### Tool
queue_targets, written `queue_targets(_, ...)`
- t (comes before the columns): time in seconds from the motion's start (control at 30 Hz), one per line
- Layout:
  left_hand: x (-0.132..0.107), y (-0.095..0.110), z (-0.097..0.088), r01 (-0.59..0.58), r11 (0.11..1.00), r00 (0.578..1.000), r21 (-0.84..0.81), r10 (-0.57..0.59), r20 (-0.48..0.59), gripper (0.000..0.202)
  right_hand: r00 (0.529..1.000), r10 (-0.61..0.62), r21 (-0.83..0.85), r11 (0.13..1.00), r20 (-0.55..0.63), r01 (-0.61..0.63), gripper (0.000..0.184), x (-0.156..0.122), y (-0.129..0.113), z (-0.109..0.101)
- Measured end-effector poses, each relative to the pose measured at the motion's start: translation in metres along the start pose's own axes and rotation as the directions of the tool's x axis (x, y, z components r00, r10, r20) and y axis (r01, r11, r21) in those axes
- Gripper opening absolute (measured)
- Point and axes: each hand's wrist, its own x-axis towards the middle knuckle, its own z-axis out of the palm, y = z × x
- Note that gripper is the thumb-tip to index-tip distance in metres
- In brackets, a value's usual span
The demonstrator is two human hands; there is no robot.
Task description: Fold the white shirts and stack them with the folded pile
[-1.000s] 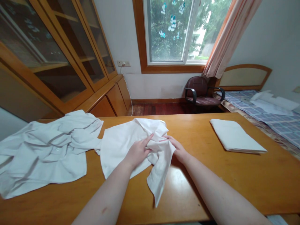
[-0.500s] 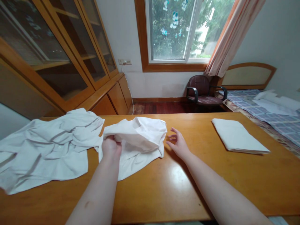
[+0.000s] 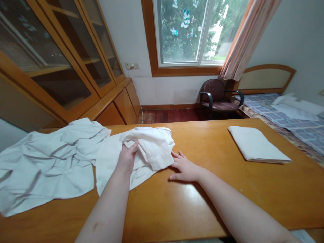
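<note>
A crumpled white garment (image 3: 152,145) lies mid-table, part of it bunched up over a flatter layer. My left hand (image 3: 128,157) is closed on its bunched upper layer, thumb on top and the other fingers hidden under the cloth. At the garment's right edge is my right hand (image 3: 186,167), palm down and low over the table, fingers spread; its fingertips reach the cloth's edge, some partly hidden. To the left spreads a rumpled white shirt (image 3: 60,162) with a small button showing, close against the garment.
A neatly folded white cloth (image 3: 258,145) rests on the right of the wooden table (image 3: 210,202). Beyond the table's far edge stand a glass-fronted cabinet (image 3: 83,67), a maroon armchair (image 3: 215,94) and a bed (image 3: 283,104) with checked bedding.
My left hand has turned and moved slightly right, folding the upper layer over toward me. My right hand has come down and nearer, to the garment's right edge. The garment's lifted part has sunk.
</note>
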Motion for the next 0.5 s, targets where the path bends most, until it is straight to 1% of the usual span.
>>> queue_targets(0.07, -0.001, -0.006, 0.002, 0.034, 0.989, 0.998, 0.142, -0.042, 0.056, 0.064, 1.0, -0.01, 0.016, 1.0, 0.014, 0.01, 0.067, 0.001, 0.0, -0.002)
queue_targets(0.13, -0.001, -0.009, 0.002, 0.099, 0.964, 0.987, 0.248, -0.127, 0.099, 0.071, 1.0, -0.018, 0.024, 1.0, 0.001, 0.018, 0.069, 0.0, -0.001, -0.003)
queue_targets(0.17, -0.002, -0.01, 0.002, 0.133, 0.953, 0.977, 0.273, -0.173, 0.127, 0.071, 1.0, -0.019, 0.027, 0.999, -0.012, 0.02, 0.071, -0.001, -0.002, -0.003)
queue_targets(0.23, -0.004, -0.011, 0.002, 0.197, 0.939, 0.95, 0.281, -0.253, 0.181, 0.064, 0.999, -0.014, 0.024, 1.0, -0.046, 0.015, 0.078, -0.002, -0.004, -0.002)
queue_targets(0.3, -0.006, -0.012, 0.004, 0.271, 0.931, 0.926, 0.244, -0.321, 0.197, 0.053, 0.996, -0.004, 0.0, 1.0, -0.084, 0.004, 0.084, -0.001, -0.006, 0.001)
queue_targets(0.33, -0.008, -0.012, 0.006, 0.306, 0.93, 0.92, 0.204, -0.344, 0.187, 0.049, 0.994, 0.004, -0.021, 1.0, -0.108, -0.007, 0.082, 0.0, -0.006, 0.003)
queue_targets(0.37, -0.009, -0.012, 0.008, 0.332, 0.932, 0.92, 0.147, -0.354, 0.166, 0.045, 0.991, 0.011, -0.046, 0.999, -0.133, -0.018, 0.073, 0.001, -0.006, 0.005)
queue_targets(0.4, -0.009, -0.012, 0.009, 0.345, 0.936, 0.926, 0.073, -0.352, 0.139, 0.042, 0.988, 0.012, -0.071, 0.997, -0.156, -0.023, 0.059, 0.002, -0.006, 0.007)
queue_targets(0.47, -0.008, -0.009, 0.011, 0.328, 0.94, 0.942, -0.088, -0.32, 0.098, 0.037, 0.98, 0.007, -0.103, 0.994, -0.198, -0.028, 0.026, 0.004, -0.003, 0.009)
queue_targets(0.5, -0.006, -0.007, 0.011, 0.302, 0.94, 0.953, -0.16, -0.293, 0.08, 0.035, 0.975, 0.016, -0.095, 0.995, -0.222, -0.038, 0.014, 0.004, -0.001, 0.009)
